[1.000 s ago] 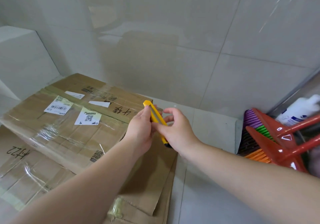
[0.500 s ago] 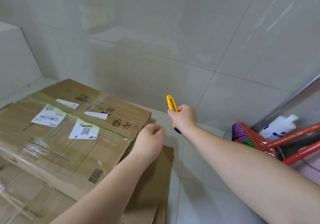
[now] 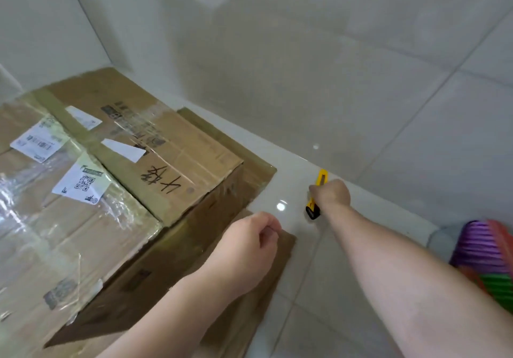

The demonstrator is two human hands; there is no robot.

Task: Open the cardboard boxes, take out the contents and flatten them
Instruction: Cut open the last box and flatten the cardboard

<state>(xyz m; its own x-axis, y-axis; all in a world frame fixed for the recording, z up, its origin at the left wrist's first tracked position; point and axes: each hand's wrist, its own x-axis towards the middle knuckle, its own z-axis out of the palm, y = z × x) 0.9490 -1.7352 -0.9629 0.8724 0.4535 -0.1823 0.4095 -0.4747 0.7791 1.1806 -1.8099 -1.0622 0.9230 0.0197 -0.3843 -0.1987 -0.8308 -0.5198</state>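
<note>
Hands beside the taped cardboard box (image 3: 116, 180): right hand (image 3: 330, 195) grips a yellow utility knife (image 3: 316, 194), left hand (image 3: 249, 249) loosely curled, empty; cutting the tape seems next.

boxes: 1 (image 3: 116, 180) (taped) | knives: 1 (image 3: 316, 194) | hands: 2 | brooms: 1 (image 3: 483, 252)

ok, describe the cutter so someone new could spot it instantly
Start at the big taped brown cardboard box on the left, then look right across the glossy white tiled floor toward the wall. There the right hand grips a slim yellow utility knife with a black end, the only yellow thing there.
</note>
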